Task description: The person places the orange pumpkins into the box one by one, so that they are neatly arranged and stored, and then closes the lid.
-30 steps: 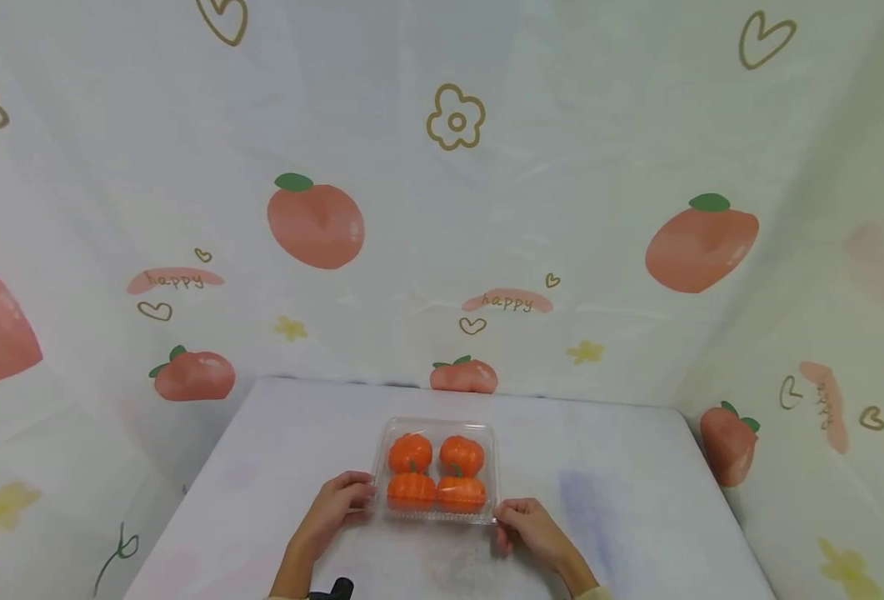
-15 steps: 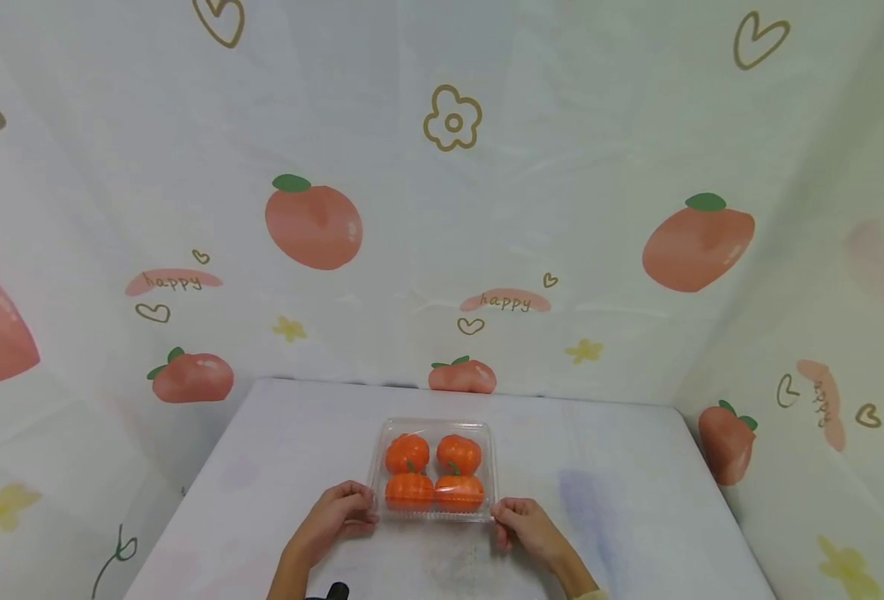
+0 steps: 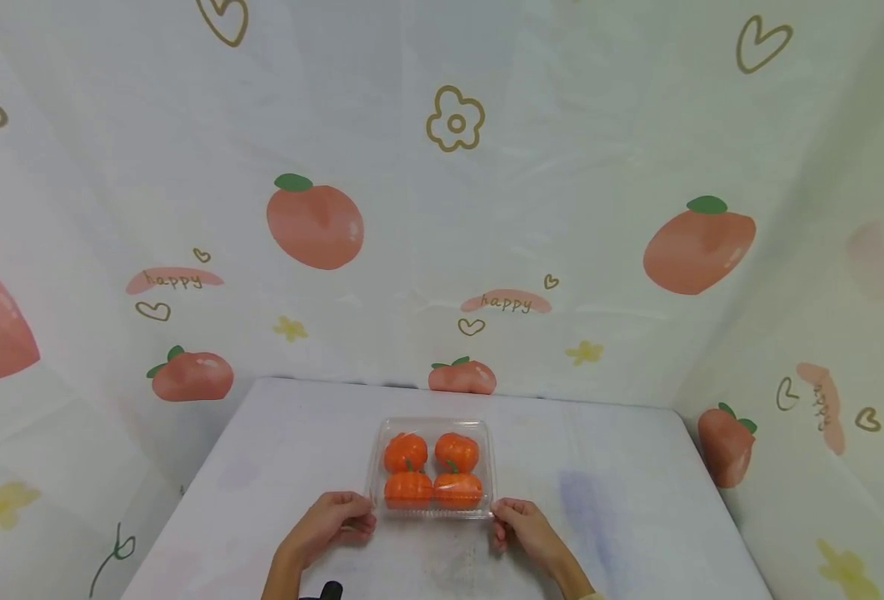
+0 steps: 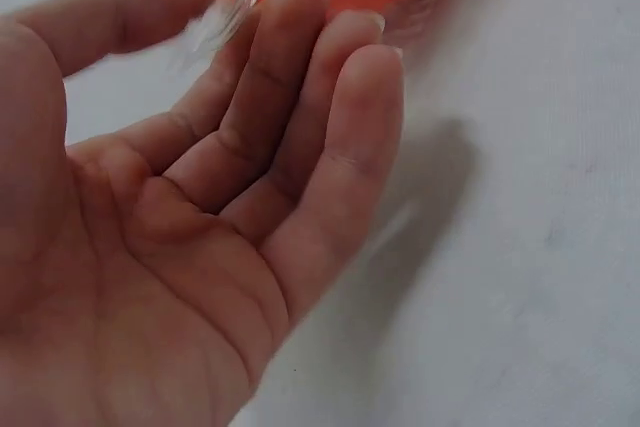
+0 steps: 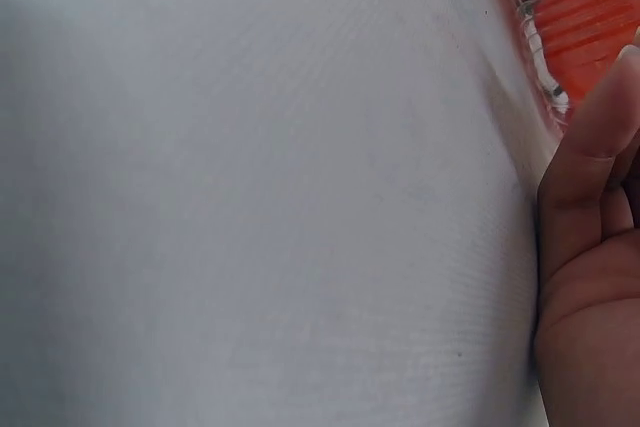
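A clear plastic clamshell box (image 3: 432, 514) stands on the white table in the head view, its lid down. Inside are several small orange pumpkins (image 3: 408, 490) with ribbed sides and green stems, in two rows. My left hand (image 3: 332, 521) pinches the near left corner of the box between thumb and forefinger. In the left wrist view, the thumb (image 4: 130, 15) lies against the clear plastic edge, and the other fingers curve loosely below. At the near right corner my right hand (image 3: 527, 531) pinches the rim. Its thumb-side grip is mostly cut off in the right wrist view.
The white-covered table (image 3: 621, 467) extends around the box, with a bluish stain at right. A patterned cloth backdrop (image 3: 412, 250) rises behind and on both sides. A black rounded object (image 3: 331, 591) pokes in at the bottom edge near my left wrist.
My left hand has slid toward the near left corner of the box. The box has shifted very slightly left. My right hand has stayed at its corner.
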Available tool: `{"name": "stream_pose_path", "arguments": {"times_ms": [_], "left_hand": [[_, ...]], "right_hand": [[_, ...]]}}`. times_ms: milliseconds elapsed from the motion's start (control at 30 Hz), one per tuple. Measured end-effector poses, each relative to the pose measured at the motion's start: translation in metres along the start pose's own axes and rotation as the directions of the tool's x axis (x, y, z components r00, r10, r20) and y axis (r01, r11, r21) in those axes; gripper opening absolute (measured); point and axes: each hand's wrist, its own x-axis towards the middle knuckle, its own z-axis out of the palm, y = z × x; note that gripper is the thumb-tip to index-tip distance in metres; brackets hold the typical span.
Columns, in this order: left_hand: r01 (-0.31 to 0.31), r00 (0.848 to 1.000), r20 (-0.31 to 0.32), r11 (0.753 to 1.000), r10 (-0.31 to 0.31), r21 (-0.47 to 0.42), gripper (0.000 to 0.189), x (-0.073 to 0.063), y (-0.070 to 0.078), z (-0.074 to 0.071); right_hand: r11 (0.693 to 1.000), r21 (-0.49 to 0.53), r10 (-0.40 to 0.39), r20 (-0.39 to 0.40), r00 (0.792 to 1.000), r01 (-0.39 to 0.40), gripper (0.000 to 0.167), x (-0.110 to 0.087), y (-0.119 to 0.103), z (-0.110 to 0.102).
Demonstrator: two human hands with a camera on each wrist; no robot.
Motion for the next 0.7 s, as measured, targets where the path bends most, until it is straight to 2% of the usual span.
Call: {"name": "stream_pose_path", "arguments": {"times_ms": [200,333,600,700], "left_hand": [[-0.013,1.000,0.011,1.000,0.013,0.028,0.032,0.002,-0.004,0.003],[-0.038,0.999,0.011,0.999,0.038,-0.015,0.028,0.004,-0.005,0.005],[-0.046,0.998,0.026,0.995,0.048,-0.084,0.017,0.009,-0.007,0.005],[-0.074,0.996,0.031,0.991,0.078,-0.112,0.018,0.011,-0.009,0.006]], "right_hand": [[1.000,0.024,0.007,-0.029,1.000,-0.006,0.028,0.000,0.001,0.000],[1.000,0.022,0.004,-0.044,0.999,-0.003,0.026,0.001,0.003,0.000],[1.000,0.009,-0.019,-0.050,0.999,0.020,0.027,0.000,0.004,0.002],[0.999,-0.018,-0.033,-0.064,0.997,0.032,0.034,-0.001,0.001,0.004]]}}
